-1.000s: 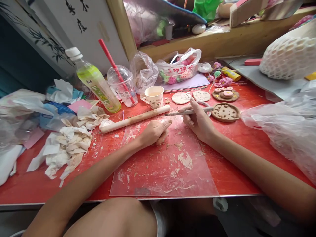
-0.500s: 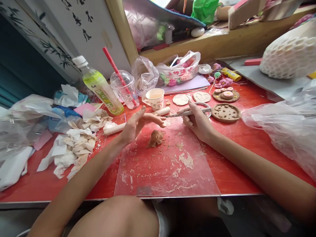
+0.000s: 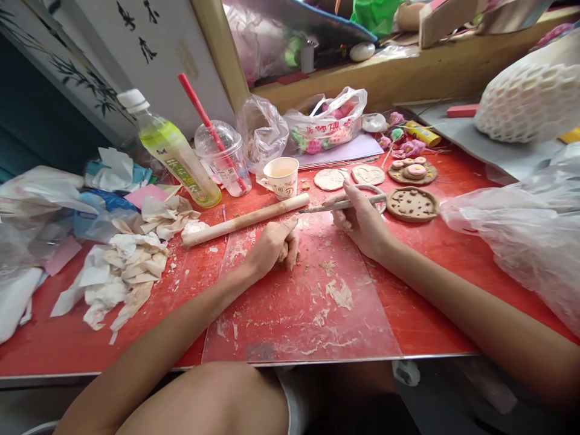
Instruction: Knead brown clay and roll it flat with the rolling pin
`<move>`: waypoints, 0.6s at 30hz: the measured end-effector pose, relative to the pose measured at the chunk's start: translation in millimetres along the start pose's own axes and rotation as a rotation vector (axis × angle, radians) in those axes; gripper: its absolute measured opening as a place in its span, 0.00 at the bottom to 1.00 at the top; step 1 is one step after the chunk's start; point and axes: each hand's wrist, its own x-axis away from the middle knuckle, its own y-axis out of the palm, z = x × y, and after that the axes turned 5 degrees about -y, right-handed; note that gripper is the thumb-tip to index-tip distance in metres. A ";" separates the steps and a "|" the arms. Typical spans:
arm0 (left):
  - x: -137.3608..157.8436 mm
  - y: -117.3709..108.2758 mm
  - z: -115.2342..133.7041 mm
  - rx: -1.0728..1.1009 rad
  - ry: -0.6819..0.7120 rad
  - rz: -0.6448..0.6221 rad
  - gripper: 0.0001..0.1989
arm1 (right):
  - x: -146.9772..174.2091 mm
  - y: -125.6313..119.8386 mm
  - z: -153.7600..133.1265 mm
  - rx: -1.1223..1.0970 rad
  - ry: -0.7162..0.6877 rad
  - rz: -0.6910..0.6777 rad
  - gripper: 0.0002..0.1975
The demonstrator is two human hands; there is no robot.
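My left hand point(image 3: 272, 244) is closed around a crumbly lump of brown clay point(image 3: 283, 252), only partly visible below its fingers, over the clear plastic sheet point(image 3: 299, 320). Between thumb and fingers, my right hand point(image 3: 360, 223) grips a slim pointed clay tool point(image 3: 319, 208), its tip directed left. Just beyond the left hand lies a wooden rolling pin point(image 3: 247, 220). Behind it stands a paper cup point(image 3: 281, 178). Two flat pale clay pieces point(image 3: 330, 179) lie beyond my right hand. To that hand's right are a rimmed clay disc with dark spots point(image 3: 413, 204) and a decorated clay disc point(image 3: 413, 171).
Crumpled tissues point(image 3: 124, 266) and plastic bags cover the left side. A green-labelled bottle point(image 3: 174, 160) and a plastic cup with a red straw point(image 3: 224, 160) stand at the back left. A large clear bag point(image 3: 521, 211) spreads over the right. Clay scraps point(image 3: 339, 294) dot the sheet.
My left hand, open above the clay lump before, has come down and closed around it. The right hand keeps its hold on the tool. The view has shifted slightly.
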 end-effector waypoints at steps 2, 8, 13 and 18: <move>-0.1 -1.9 3.5 0.064 -0.005 -0.106 0.34 | 0.1 0.0 0.0 0.015 0.005 0.004 0.24; 1.0 -16.6 3.6 0.225 -0.035 -0.343 0.35 | 0.4 -0.5 0.1 0.006 0.000 -0.012 0.23; 5.9 -30.2 1.1 0.320 0.052 -0.019 0.36 | 0.1 -1.1 0.4 -0.013 0.006 -0.017 0.23; 19.6 -41.4 -1.5 0.242 0.139 0.170 0.21 | -0.3 -1.7 1.1 0.005 -0.001 -0.010 0.23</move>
